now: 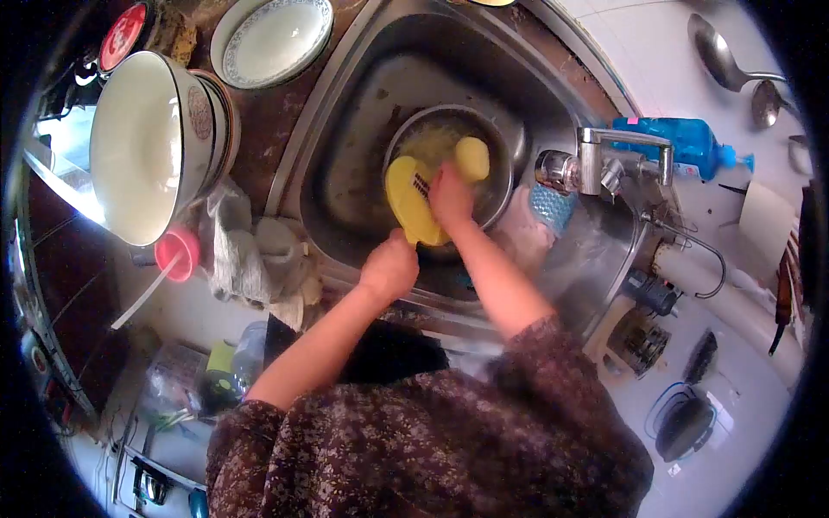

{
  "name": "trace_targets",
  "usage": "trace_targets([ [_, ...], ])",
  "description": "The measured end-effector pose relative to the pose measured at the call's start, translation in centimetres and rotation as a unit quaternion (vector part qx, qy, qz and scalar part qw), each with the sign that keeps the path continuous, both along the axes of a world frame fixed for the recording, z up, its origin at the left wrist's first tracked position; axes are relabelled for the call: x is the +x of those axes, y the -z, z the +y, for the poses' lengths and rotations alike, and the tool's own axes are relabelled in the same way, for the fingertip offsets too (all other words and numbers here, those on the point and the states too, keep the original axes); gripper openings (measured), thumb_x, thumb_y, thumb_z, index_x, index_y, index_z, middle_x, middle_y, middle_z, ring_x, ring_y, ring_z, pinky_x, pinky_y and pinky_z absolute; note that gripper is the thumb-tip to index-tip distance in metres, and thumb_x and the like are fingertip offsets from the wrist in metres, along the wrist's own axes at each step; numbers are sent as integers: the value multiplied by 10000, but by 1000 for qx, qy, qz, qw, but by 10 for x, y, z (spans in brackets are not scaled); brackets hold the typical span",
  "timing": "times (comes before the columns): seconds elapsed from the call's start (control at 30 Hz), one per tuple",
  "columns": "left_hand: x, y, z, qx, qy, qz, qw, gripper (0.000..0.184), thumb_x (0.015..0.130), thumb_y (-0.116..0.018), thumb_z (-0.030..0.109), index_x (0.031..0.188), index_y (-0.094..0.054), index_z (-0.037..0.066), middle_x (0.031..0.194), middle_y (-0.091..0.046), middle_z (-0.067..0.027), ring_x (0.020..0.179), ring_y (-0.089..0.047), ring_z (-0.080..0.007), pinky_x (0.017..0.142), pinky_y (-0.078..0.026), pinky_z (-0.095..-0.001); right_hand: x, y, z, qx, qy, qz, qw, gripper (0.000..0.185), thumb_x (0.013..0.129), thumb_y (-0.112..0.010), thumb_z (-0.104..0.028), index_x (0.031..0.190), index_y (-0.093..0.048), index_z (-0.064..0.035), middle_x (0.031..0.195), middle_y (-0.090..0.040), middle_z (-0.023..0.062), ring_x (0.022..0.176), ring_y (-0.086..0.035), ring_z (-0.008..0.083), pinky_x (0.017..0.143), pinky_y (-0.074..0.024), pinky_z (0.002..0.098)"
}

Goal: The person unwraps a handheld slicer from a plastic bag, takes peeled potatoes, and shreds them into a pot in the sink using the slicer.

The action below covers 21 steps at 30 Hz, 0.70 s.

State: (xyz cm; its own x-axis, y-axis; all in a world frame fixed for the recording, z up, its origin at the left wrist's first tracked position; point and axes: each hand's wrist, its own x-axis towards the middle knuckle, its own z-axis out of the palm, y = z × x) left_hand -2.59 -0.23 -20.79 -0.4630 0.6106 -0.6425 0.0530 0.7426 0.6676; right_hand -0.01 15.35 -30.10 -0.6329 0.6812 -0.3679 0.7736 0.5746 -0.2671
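A yellow grater (406, 194) lies tilted over a round metal basin (508, 186) in the sink. My left hand (391, 266) is closed round the grater's near end. On the grater's right side, beside its dark slotted blade, my right hand (450, 204) presses down with curled fingers. Whatever it grips is hidden under the fingers. Just beyond the right hand, a peeled potato (472, 159) rests in the basin, where pale yellowish stuff (429, 141) covers part of the bottom.
A steel sink (345, 121) surrounds the basin. At its right are a tap (596, 164), a light-blue cloth (553, 209) and a blue bottle (669, 142). Stacked bowls (138, 147), plates (278, 41) and a grey rag (233, 250) sit on the left. Ladles (717, 53) hang at upper right.
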Motion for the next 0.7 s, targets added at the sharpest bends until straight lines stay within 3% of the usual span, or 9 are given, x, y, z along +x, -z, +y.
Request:
trace_targets([
  [0.17,-5,-1,-3,4,6,-4,1000,185,801,-421,114,895,-413,-44,791,-568,-251,775,-561,-390,684,-456,-451,4,15,21,-23,-13,35,999,204,767,-466,-203,921,-488,-71,784,-583,213,731,-564,388,642,-441,472],
  [0.33,0,11,-1,-1,12,-3,1000,191,777,-430,84,905,-402,-55,779,-567,-258,788,-561,-388,700,-454,-451,3,18,30,-113,34,54,992,179,748,-498,-180,834,-507,-23,779,-571,205,766,-553,371,655,-432,443],
  [0.47,0,11,0,-3,11,-4,1000,208,748,-441,62,908,-398,-62,778,-565,-266,791,-561,-389,707,-454,-447,11,-9,13,-111,-7,114,987,176,755,-502,-174,821,-494,-11,745,-563,202,735,-552,367,629,-428,438],
  [0.57,-1,9,2,-25,0,-17,1000,210,751,-432,67,916,-398,-58,809,-564,-271,804,-558,-391,715,-449,-452,14,-43,-18,-162,27,112,980,174,775,-481,-181,829,-481,-16,722,-559,209,705,-551,376,610,-420,449],
  [0.7,0,18,-1,1,45,-4,999,209,756,-424,69,925,-397,-50,842,-562,-272,821,-553,-393,727,-441,-459,17,-50,-29,-106,-7,41,994,180,806,-432,-196,886,-455,-36,704,-564,215,694,-545,404,630,-409,495],
])
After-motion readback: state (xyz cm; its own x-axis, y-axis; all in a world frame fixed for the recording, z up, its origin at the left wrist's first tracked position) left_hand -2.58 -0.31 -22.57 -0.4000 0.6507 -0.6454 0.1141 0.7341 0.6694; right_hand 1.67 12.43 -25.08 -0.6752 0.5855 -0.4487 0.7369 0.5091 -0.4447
